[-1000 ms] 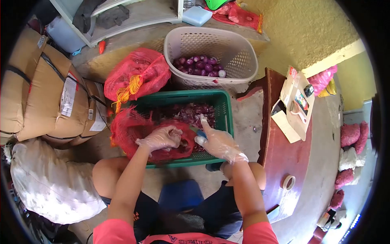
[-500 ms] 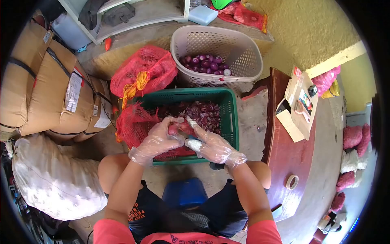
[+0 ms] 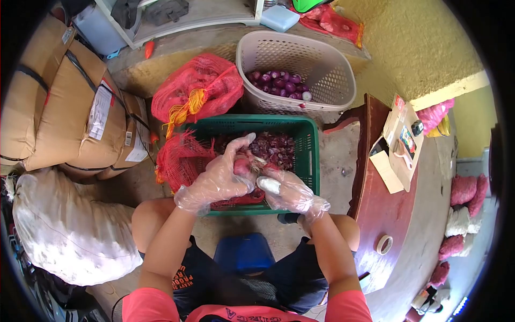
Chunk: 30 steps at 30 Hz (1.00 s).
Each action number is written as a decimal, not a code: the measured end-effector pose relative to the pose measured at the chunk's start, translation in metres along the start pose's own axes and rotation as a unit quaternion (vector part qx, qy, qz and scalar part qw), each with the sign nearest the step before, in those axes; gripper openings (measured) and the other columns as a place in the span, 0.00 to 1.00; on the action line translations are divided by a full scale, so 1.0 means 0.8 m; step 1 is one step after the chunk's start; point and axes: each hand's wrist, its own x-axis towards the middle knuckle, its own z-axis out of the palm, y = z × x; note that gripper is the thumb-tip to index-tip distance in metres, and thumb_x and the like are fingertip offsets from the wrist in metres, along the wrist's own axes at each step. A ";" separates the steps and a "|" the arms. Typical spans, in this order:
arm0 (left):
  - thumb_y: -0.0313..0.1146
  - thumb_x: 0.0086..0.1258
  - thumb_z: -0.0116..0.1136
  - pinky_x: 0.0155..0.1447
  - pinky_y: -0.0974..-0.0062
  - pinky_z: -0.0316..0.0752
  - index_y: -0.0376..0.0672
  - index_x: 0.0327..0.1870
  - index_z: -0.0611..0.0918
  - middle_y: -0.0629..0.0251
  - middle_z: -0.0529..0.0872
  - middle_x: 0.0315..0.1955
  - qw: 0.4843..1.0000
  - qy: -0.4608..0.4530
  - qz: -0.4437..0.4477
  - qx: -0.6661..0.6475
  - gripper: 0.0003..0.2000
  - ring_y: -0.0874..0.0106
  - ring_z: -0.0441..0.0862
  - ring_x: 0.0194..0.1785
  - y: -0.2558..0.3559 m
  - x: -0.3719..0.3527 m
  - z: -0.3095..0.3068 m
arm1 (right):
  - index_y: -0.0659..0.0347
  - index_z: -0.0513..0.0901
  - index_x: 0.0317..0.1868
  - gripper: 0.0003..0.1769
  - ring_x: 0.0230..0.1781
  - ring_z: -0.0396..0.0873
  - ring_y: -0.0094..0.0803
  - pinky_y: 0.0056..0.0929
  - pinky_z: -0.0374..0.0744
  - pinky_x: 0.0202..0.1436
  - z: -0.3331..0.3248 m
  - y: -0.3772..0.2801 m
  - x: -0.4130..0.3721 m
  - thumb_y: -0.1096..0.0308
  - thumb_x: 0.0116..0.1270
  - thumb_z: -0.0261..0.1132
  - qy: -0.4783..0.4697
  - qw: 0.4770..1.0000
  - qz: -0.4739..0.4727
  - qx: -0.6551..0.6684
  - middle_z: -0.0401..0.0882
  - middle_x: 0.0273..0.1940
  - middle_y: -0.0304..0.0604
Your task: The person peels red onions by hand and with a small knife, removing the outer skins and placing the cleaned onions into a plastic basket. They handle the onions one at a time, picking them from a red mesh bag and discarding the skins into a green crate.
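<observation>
Both hands wear clear plastic gloves over the green crate (image 3: 310,161). My left hand (image 3: 222,174) is closed around a reddish onion (image 3: 242,167), its index finger raised. Close on its right, my right hand (image 3: 287,189) has its fingers curled at the onions; white wrapping covers its thumb, and what it grips is partly hidden. Purple onion skins (image 3: 276,149) lie in the crate beyond the hands. Red netting (image 3: 185,161) hangs over the crate's left side. Peeled purple onions (image 3: 281,83) sit in the beige basket (image 3: 327,67) behind.
A full red net sack (image 3: 198,86) stands behind left. Brown packages (image 3: 70,107) and a white sack (image 3: 70,231) are at the left. On the right is a reddish table (image 3: 375,214) with an open cardboard box (image 3: 394,139) and a tape roll (image 3: 384,244). A blue stool (image 3: 244,253) is below.
My left index finger has lifted away from the onion. The right hand has moved slightly down and right, its fingers more curled. The view has shifted slightly.
</observation>
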 end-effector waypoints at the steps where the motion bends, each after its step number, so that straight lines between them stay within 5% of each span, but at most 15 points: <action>1: 0.29 0.51 0.67 0.56 0.73 0.74 0.47 0.74 0.58 0.60 0.82 0.41 1.000 -0.012 -0.022 -0.012 0.45 0.69 0.81 0.43 0.000 -0.001 -0.001 | 0.56 0.75 0.39 0.10 0.19 0.63 0.20 0.24 0.63 0.23 -0.001 0.003 0.000 0.59 0.72 0.61 0.000 1.000 -0.002 -0.009 0.66 0.21 0.29; 3: 0.29 0.51 0.66 0.54 0.73 0.74 0.49 0.76 0.55 0.60 0.81 0.40 0.997 -0.034 -0.065 -0.037 0.47 0.68 0.80 0.41 0.005 -0.002 -0.005 | 0.56 0.75 0.40 0.09 0.19 0.64 0.20 0.23 0.62 0.22 -0.003 0.010 0.003 0.60 0.72 0.61 0.000 1.000 -0.006 -0.027 0.66 0.21 0.29; 6: 0.26 0.51 0.65 0.62 0.75 0.69 0.46 0.77 0.54 0.62 0.77 0.54 0.989 -0.068 -0.129 0.000 0.48 0.72 0.77 0.51 0.015 0.001 -0.010 | 0.56 0.75 0.41 0.09 0.18 0.63 0.19 0.22 0.62 0.22 0.000 0.010 0.002 0.60 0.72 0.61 0.001 1.000 -0.006 -0.015 0.66 0.21 0.29; 9: 0.26 0.51 0.65 0.58 0.76 0.72 0.46 0.77 0.55 0.62 0.80 0.49 0.992 -0.064 -0.103 0.044 0.47 0.73 0.78 0.47 0.012 0.000 -0.011 | 0.56 0.76 0.42 0.08 0.19 0.63 0.18 0.22 0.62 0.22 0.005 0.020 0.010 0.61 0.72 0.60 0.020 0.999 0.026 0.023 0.66 0.21 0.28; 14: 0.26 0.52 0.64 0.51 0.76 0.74 0.47 0.76 0.56 0.63 0.79 0.44 0.986 -0.090 -0.134 0.039 0.46 0.76 0.78 0.40 0.015 -0.002 -0.010 | 0.56 0.77 0.49 0.10 0.21 0.64 0.17 0.21 0.64 0.23 -0.007 0.075 0.031 0.61 0.73 0.58 0.027 0.983 -0.119 -0.140 0.69 0.25 0.27; 19: 0.24 0.52 0.62 0.47 0.78 0.74 0.47 0.77 0.55 0.65 0.78 0.40 0.988 -0.096 -0.114 -0.034 0.46 0.79 0.75 0.36 -0.005 -0.005 -0.006 | 0.66 0.71 0.64 0.22 0.50 0.79 0.51 0.40 0.75 0.53 0.013 0.043 0.018 0.71 0.71 0.57 0.079 0.977 -0.050 -0.189 0.79 0.53 0.58; 25: 0.23 0.48 0.59 0.42 0.82 0.72 0.46 0.77 0.55 0.67 0.77 0.29 0.901 -0.156 -0.262 -0.308 0.48 0.79 0.73 0.28 0.006 -0.002 -0.011 | 0.64 0.61 0.74 0.30 0.59 0.74 0.29 0.24 0.72 0.61 0.014 0.057 0.013 0.70 0.74 0.55 0.032 0.993 -0.111 -0.019 0.74 0.63 0.44; 30: 0.29 0.44 0.58 0.36 0.81 0.72 0.45 0.77 0.56 0.66 0.78 0.26 0.808 -0.235 -0.223 -0.492 0.49 0.76 0.74 0.27 -0.027 -0.001 -0.006 | 0.59 0.59 0.76 0.31 0.42 0.72 0.20 0.19 0.73 0.48 0.009 0.044 -0.002 0.65 0.75 0.54 0.009 0.995 -0.078 -0.059 0.77 0.54 0.36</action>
